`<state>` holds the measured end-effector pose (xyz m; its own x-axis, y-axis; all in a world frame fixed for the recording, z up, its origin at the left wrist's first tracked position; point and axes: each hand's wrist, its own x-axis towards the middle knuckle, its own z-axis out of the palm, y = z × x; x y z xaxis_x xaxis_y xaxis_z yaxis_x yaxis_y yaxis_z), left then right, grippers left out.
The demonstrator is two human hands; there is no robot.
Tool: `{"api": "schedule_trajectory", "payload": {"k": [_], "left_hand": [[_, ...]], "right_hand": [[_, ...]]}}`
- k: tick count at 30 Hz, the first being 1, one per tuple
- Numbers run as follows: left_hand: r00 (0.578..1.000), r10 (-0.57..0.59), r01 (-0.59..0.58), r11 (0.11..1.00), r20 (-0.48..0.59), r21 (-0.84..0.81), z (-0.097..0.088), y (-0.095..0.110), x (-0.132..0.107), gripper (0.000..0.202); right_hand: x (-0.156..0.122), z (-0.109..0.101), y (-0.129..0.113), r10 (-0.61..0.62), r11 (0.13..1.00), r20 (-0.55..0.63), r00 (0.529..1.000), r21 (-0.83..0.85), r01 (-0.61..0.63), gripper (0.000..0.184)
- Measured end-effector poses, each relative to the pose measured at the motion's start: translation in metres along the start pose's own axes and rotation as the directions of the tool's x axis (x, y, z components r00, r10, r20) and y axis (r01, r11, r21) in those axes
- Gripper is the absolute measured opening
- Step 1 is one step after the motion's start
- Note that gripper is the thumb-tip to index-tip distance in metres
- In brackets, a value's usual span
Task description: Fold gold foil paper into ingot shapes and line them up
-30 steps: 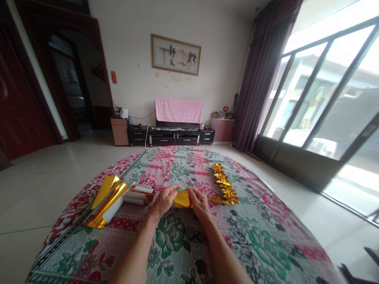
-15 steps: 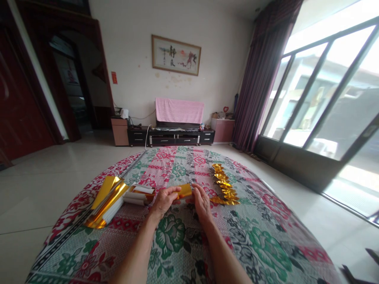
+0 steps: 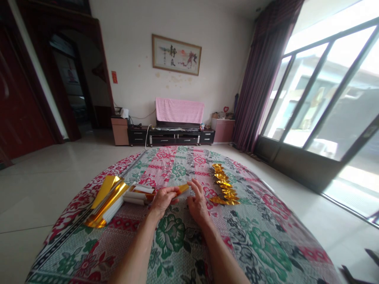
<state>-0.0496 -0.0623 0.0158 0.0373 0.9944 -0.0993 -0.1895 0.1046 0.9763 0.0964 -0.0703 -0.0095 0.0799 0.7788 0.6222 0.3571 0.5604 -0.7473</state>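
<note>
Over the middle of the table, my left hand (image 3: 162, 200) pinches a small folded piece of gold foil paper (image 3: 182, 189) between thumb and fingers. My right hand (image 3: 197, 201) is at the paper's right end, thumb and fingers apart; a fingertip is close to the tip, and whether it touches I cannot tell. To the right lies a row of several folded gold foil ingots (image 3: 224, 184). Left of my hands are gold foil sheets (image 3: 109, 199), partly curled, and rolled pieces with white backs (image 3: 137, 194).
A flowered cloth (image 3: 266, 252) covers the round table. Beyond it stand a low black cabinet (image 3: 166, 140) and a screen draped with a pink towel (image 3: 180, 110). Glass doors (image 3: 319, 94) and a purple curtain (image 3: 257, 75) are on the right.
The folded paper has tilted, its right end now higher and its face narrower to view. My right hand has loosened from it, its fingers raised and spread. My left hand keeps its hold.
</note>
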Motion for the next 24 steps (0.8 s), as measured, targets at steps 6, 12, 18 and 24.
{"api": "schedule_trajectory", "payload": {"k": [6, 12, 18, 24], "left_hand": [[0.999, 0.022, -0.021, 0.998, -0.023, 0.06, -0.002, -0.004, 0.004, 0.024], [0.97, 0.228, -0.189, 0.929, -0.089, 0.318, -0.007, -0.009, 0.01, 0.037], [0.953, 0.297, -0.295, 0.875, 0.054, 0.383, -0.004, -0.009, 0.007, 0.03], [0.949, 0.287, -0.315, 0.888, 0.129, 0.335, 0.0, -0.008, 0.005, 0.032]], "right_hand": [[0.002, -0.001, -0.006, 0.027, 1.0, 0.032, 0.999, 0.011, -0.027, 0.023], [0.003, -0.003, -0.004, 0.209, 0.978, -0.079, 0.975, -0.001, -0.21, 0.025], [0.002, 0.001, 0.006, 0.263, 0.965, -0.048, 0.964, 0.026, -0.262, 0.027], [0.002, 0.0, 0.005, 0.257, 0.966, -0.009, 0.966, -0.014, -0.257, 0.027]]}}
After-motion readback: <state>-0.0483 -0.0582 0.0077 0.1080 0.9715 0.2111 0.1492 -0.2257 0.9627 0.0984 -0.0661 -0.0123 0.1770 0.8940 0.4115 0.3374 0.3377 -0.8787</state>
